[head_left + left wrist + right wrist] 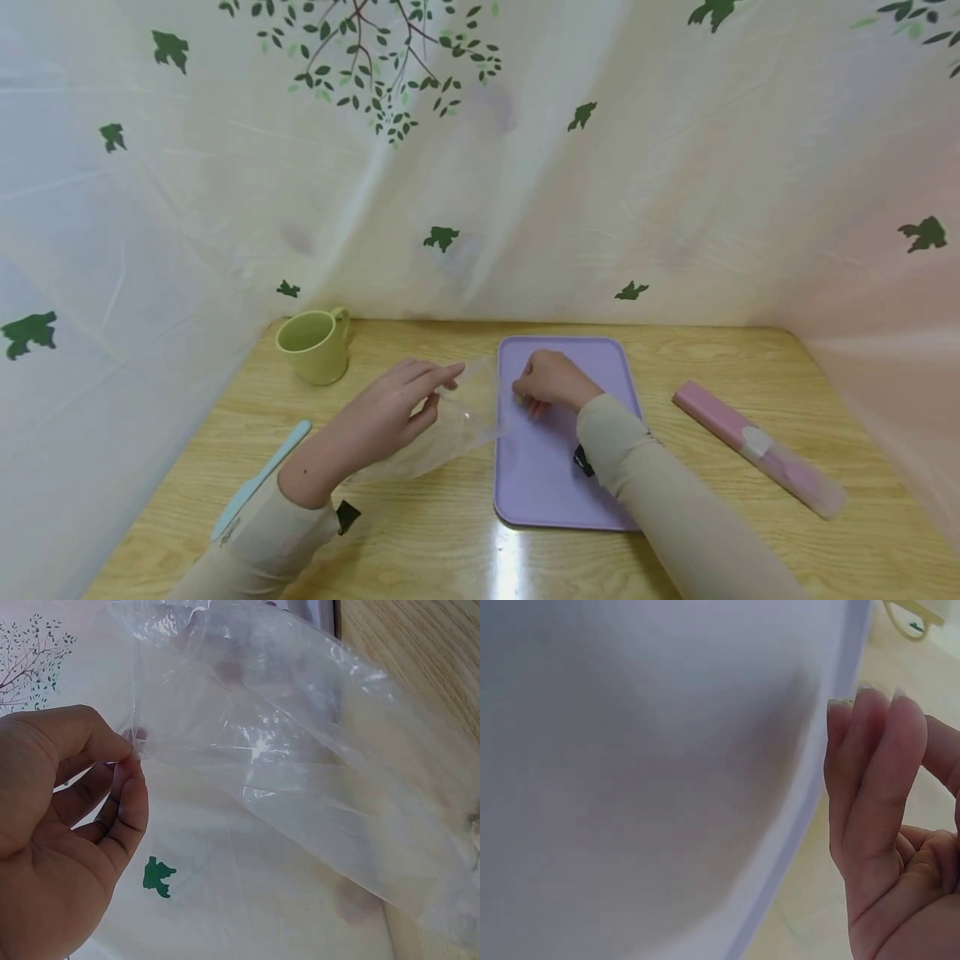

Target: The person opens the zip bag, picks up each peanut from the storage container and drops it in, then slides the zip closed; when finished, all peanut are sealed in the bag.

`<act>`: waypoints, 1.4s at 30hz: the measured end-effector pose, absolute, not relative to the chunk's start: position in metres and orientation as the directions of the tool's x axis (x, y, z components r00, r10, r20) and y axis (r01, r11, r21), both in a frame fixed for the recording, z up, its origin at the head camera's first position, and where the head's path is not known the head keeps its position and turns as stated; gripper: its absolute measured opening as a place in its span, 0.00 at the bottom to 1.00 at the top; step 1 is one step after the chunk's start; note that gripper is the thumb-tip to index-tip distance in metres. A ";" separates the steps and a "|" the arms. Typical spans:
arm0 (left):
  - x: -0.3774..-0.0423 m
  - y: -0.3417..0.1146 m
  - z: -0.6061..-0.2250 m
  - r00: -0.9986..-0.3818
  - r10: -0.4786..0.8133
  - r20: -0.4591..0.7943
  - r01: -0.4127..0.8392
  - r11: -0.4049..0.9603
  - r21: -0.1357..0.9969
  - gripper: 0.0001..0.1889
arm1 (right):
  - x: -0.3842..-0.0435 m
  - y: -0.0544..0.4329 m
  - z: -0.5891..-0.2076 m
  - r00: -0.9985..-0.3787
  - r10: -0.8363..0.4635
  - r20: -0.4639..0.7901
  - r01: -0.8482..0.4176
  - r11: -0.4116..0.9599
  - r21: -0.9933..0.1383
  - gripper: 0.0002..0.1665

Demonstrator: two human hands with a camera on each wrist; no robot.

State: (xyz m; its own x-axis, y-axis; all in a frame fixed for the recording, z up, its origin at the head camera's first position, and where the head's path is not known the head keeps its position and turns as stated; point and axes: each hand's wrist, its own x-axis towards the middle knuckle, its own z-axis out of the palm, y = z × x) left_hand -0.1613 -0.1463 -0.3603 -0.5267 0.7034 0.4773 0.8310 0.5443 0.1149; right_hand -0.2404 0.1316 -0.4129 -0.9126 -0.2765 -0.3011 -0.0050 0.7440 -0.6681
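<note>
My left hand point(378, 412) pinches the upper edge of a clear plastic bag point(465, 421) between thumb and fingers. In the left wrist view the bag point(255, 742) hangs spread out from the fingertips, shiny and creased. Its right side reaches the left edge of a purple tray point(540, 492). Over the tray's left part is my right hand point(555, 382), fingers bent and tips together. A small pale yellowish thing point(519, 399) shows at these fingertips; its kind is too small to tell. In the right wrist view my right hand point(889, 817) is beside the tray's rim point(780, 862).
A yellow-green mug point(313, 346) stands at the back left of the wooden table point(442, 533). A light blue spreader-like utensil point(262, 477) lies beside my left forearm. To the right of the tray lies a long pink case point(757, 446). A leaf-printed curtain point(480, 183) encloses the table.
</note>
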 end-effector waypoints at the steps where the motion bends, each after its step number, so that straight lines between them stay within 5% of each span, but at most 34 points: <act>1: -0.161 -0.146 -0.360 -0.525 0.704 0.479 0.832 0.543 0.114 0.25 | -0.240 0.133 -0.410 -0.913 -0.274 -0.302 0.004 0.734 -0.679 0.14; 19: -0.161 -0.144 -0.360 -0.521 0.700 0.488 0.832 0.544 0.108 0.25 | -0.216 0.155 -0.360 -0.935 -0.278 -0.219 0.025 0.565 -0.825 0.12; 42: -0.159 -0.144 -0.359 -0.541 0.702 0.463 0.824 0.553 0.124 0.26 | -0.169 0.114 -0.340 -0.907 -0.398 -0.136 -0.129 0.571 -0.811 0.09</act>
